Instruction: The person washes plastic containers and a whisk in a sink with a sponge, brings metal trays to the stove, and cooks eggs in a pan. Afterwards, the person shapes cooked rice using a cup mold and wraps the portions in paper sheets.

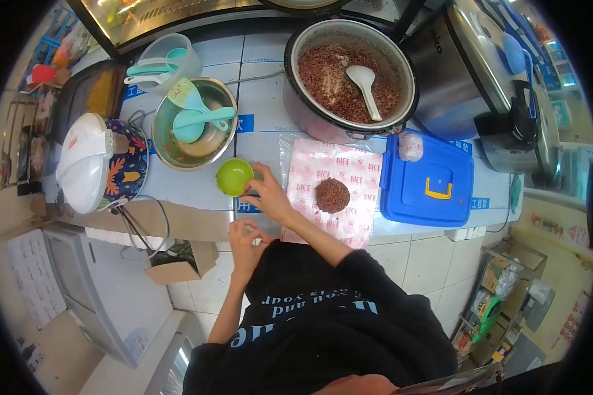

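Note:
A small green bowl (234, 176) sits on the counter, with my right hand (271, 195) gripping its right side between thumb and fingers. Just below, at the counter's front edge, my left hand (246, 246) is loosely curled with its fingers apart and nothing visible in it. To the right, a round patty of dark reddish rice (332, 195) lies on pink-and-white printed paper (303, 172). Behind the paper stands a large pot (294, 110) of the same rice, with a white paddle (364, 87) resting in it.
A steel bowl (159, 146) with turquoise utensils and a clear tub (194, 60) stand behind left. A patterned cooker (130, 161) is at far left. Right of the paper lies a blue lidded box (408, 196) with a wrapped item (411, 146); a large steel appliance (451, 79) stands behind.

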Tool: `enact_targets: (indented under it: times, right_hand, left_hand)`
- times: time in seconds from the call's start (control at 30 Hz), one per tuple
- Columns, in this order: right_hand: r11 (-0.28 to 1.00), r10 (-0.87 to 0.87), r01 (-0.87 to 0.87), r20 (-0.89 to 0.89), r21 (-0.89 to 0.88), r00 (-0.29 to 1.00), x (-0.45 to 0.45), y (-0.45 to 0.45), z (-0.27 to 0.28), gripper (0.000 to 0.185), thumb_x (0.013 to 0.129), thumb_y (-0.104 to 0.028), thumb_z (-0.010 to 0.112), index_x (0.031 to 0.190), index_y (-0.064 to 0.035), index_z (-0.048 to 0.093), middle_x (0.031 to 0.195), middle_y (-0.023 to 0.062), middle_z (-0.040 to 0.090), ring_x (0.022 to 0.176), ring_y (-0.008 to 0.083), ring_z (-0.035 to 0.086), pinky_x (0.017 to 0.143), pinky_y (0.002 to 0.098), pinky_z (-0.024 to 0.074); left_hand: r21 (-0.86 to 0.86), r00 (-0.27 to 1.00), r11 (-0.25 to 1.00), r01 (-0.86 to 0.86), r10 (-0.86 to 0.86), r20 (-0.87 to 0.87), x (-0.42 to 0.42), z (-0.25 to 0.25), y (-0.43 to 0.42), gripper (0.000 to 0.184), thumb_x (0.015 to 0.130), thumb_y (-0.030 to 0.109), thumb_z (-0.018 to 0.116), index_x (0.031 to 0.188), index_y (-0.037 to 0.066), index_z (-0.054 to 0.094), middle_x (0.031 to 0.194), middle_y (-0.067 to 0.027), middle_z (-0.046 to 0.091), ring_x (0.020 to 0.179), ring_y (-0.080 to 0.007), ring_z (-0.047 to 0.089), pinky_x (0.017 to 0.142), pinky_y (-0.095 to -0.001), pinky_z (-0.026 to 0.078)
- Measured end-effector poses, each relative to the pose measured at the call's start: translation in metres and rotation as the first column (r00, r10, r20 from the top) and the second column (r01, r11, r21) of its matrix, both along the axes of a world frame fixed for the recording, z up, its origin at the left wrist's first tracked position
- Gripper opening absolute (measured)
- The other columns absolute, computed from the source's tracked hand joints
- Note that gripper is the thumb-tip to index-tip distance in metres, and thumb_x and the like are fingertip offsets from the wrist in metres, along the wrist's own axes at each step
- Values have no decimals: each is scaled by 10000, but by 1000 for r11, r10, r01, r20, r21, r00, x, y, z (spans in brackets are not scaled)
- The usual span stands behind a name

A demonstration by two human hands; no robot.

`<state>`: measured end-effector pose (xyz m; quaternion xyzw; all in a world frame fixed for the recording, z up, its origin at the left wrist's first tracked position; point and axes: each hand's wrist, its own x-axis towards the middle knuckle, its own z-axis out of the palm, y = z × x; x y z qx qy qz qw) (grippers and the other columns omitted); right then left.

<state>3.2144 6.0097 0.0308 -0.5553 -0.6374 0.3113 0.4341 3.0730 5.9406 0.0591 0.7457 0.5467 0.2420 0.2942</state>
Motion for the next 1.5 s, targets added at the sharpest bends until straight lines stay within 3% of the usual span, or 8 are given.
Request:
enact_targets:
  times: [0.5, 0.93, 1.03, 1.13, 1.2, 1.27, 1.37, 1.5]
  right_hand:
    - [934, 240, -70, 468, -352, 851, 185, -196, 30, 164, 686, -163, 689, 833, -106, 646, 850, 72, 589, 830, 254, 573, 695, 362, 478]
    - [881, 257, -127, 235, -456, 937, 195, -161, 59, 262, 575, -131, 787, 613, -57, 539, 679, 86, 550, 731, 263, 550, 655, 354, 453]
    - [934, 221, -109, 311, -339, 925, 195, -168, 46, 249, 599, -79, 768, 634, -49, 523, 724, 100, 561, 772, 274, 576, 697, 358, 462]
    - [925, 135, -65, 164, -375, 977, 206, -192, 22, 208, 635, -27, 729, 696, -45, 531, 777, 114, 579, 826, 275, 601, 745, 352, 466]
    - [893, 72, -82, -38, -443, 997, 211, -192, 19, 190, 651, -13, 707, 729, -46, 538, 803, 123, 587, 854, 275, 606, 763, 342, 463]
    - [844, -391, 166, -374, -509, 841, 215, -182, 22, 156, 699, -4, 690, 753, -37, 547, 895, 113, 627, 926, 235, 615, 795, 310, 463]
    - [876, -139, 57, -138, -480, 981, 221, -183, 28, 153, 740, -37, 682, 863, -4, 596, 976, 96, 649, 901, 177, 614, 779, 284, 465]
    - [828, -180, 23, -227, -560, 957, 233, -191, 4, 175, 767, -63, 671, 907, 29, 621, 932, 93, 664, 820, 118, 602, 718, 252, 468]
  left_hand:
    - [13, 574, 576, 817, -812, -107, 73, -35, 13, 273, 646, 317, 730, 861, 161, 669, 966, -25, 568, 1007, -239, 479, 919, -413, 318]
    - [-102, 726, 728, 678, -685, -56, 109, 1, -6, 193, 700, 256, 669, 825, 117, 626, 845, -22, 576, 895, -224, 531, 779, -386, 392]
    - [290, 846, 801, 524, -530, -66, 108, 9, -6, 186, 708, 211, 656, 849, 101, 605, 848, -26, 604, 895, -215, 551, 780, -371, 407]
    - [61, 818, 826, 560, -540, -196, 76, -32, 28, 303, 692, 231, 685, 938, 92, 576, 878, -50, 614, 901, -224, 559, 788, -368, 413]
    - [-357, 927, 874, 330, -229, 297, 72, -18, 49, 437, 676, 273, 715, 1028, 91, 532, 863, -71, 609, 906, -243, 561, 814, -382, 413]
    - [-304, 920, 889, 343, -253, 299, 83, 8, 49, 477, 675, 268, 726, 1063, 89, 514, 867, -85, 607, 917, -243, 562, 836, -395, 407]
    - [127, 749, 738, 662, -656, -91, 85, 10, 31, 434, 670, 206, 717, 1050, 101, 537, 871, -84, 607, 906, -233, 566, 829, -381, 410]
    - [-238, 869, 836, 495, -471, 153, 65, -32, 42, 320, 681, 155, 693, 967, 72, 574, 863, -81, 612, 876, -236, 582, 807, -353, 434]
